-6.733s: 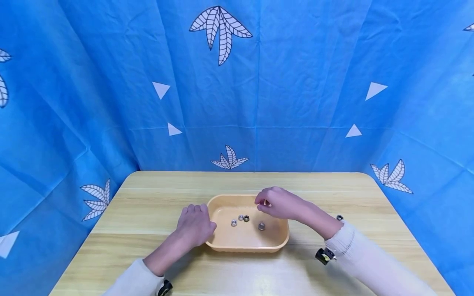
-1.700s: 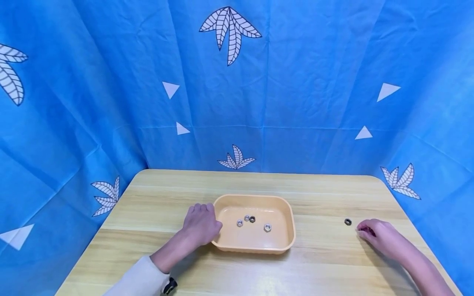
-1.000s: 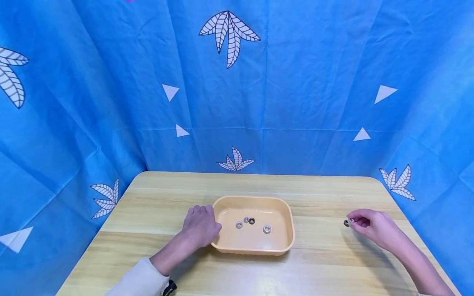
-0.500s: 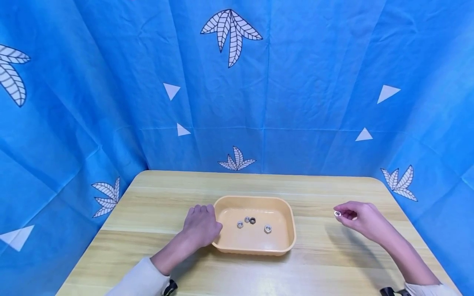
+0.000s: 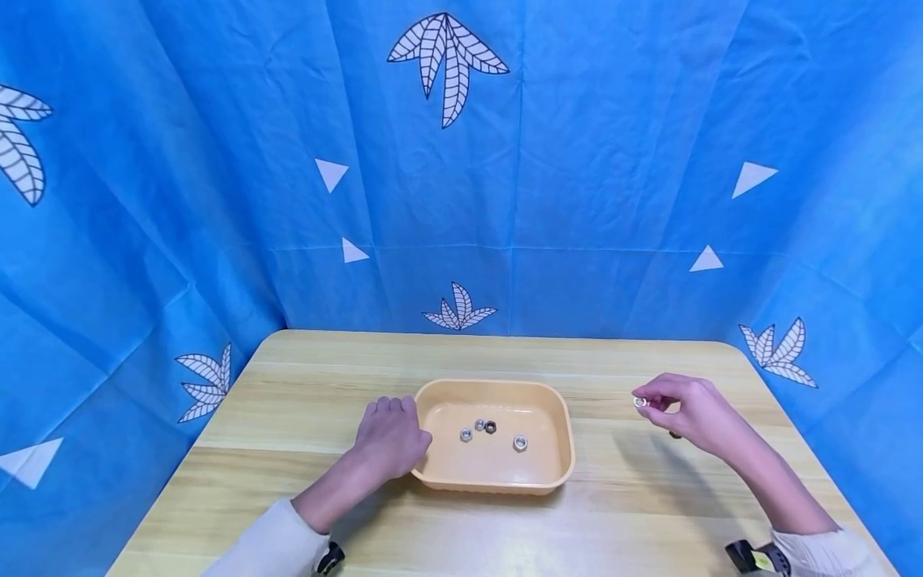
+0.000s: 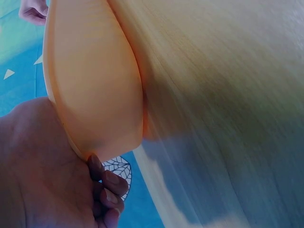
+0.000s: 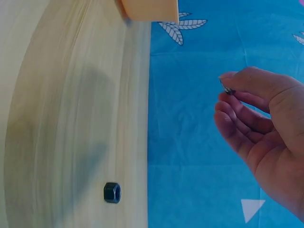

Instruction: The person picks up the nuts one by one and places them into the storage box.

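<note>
An orange tray [image 5: 497, 487] sits on the table, and my left hand [image 5: 392, 441] grips its left rim with curled fingers. Inside the tray lie a dark nut [image 5: 490, 428] and several silver nuts, one of them the larger silver nut [image 5: 520, 443] to the right. My right hand [image 5: 688, 413], raised above the table right of the tray, pinches a silver nut [image 5: 639, 401] between thumb and fingertips. Below that hand a dark nut [image 7: 112, 192] rests on the table in the right wrist view; in the head view the hand mostly hides it.
The wooden table [image 5: 324, 377] has rounded far corners. A blue curtain [image 5: 577, 200] with leaf and triangle prints hangs behind it and on both sides.
My right hand was over the tray at first, then at the table beside the dark nut. It has since risen with a silver nut and moved left. My left hand stays on the rim.
</note>
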